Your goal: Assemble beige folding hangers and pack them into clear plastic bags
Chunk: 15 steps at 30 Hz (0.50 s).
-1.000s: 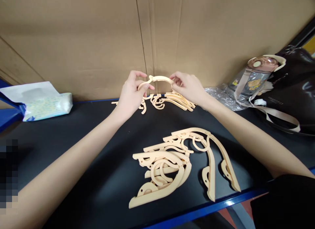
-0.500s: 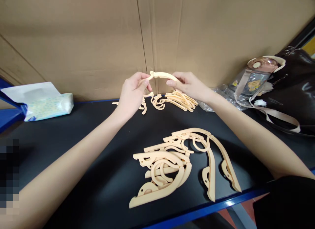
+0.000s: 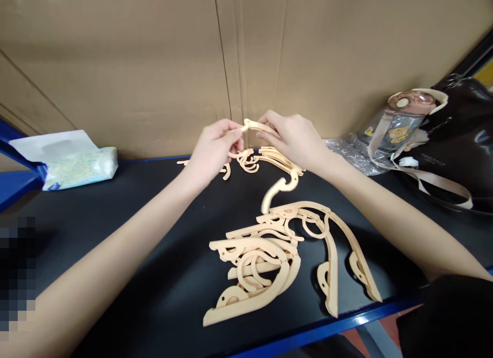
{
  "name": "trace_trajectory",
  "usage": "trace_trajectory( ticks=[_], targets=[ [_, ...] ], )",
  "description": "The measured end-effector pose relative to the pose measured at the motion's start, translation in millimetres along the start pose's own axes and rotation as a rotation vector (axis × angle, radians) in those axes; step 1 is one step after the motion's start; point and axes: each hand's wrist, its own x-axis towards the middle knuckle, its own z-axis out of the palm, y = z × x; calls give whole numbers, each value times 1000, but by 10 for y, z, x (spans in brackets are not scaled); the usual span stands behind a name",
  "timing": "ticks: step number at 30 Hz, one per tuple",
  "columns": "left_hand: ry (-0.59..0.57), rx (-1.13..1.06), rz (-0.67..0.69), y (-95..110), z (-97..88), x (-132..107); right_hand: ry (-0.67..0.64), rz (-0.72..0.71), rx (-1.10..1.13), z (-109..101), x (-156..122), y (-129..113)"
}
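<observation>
Both hands are raised over the back of the table. My left hand (image 3: pixel 217 150) pinches a cream plastic hanger hook, whose curved end shows below the fingers. My right hand (image 3: pixel 295 139) is closed around a cream hanger arm (image 3: pixel 256 125); one end touches the hook's tip by the left fingertips. The notched other end (image 3: pixel 279 188) hangs below my right hand, slightly blurred. Behind the hands lie loose hooks (image 3: pixel 248 163) and a stack of hanger arms (image 3: pixel 275 157). Nearer me is an overlapping pile of folding hangers (image 3: pixel 250 245) with hooks and arms joined.
A black table (image 3: pixel 162 229) has a blue front edge (image 3: pixel 327 330). Cardboard (image 3: pixel 154 65) stands behind it. At the left lies a tissue pack (image 3: pixel 80 165). To the right are clear plastic wrap (image 3: pixel 352 155), a strapped water bottle (image 3: pixel 396 121) and a dark bag (image 3: pixel 458 147).
Both hands have shifted slightly right. The right hand has turned, so the hanger arm's notched end now shows below it. The pile in front stays as it was.
</observation>
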Motion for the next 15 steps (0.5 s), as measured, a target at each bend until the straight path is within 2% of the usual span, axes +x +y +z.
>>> trace_trajectory(
  ticks=[4,6,8,10,12,15],
  targets=[
    [-107,-73,-77,50,129,-77,36,-132,-259,-33,-43,-117],
    [-105,-87,-81,62,157,-86,-13,-182,-323,-59,-64,-155],
    [-94,-66,-65,49,173,-94,-89,-168,-321,-65,-69,-173],
    [-73,-37,-24,4,188,-109,-138,-90,-273,-52,-50,-152],
    [-62,19,24,-61,199,-124,-132,4,-156,-40,-8,-75],
    [-65,105,7,-167,194,-72,-86,142,240,-49,65,101]
  ],
)
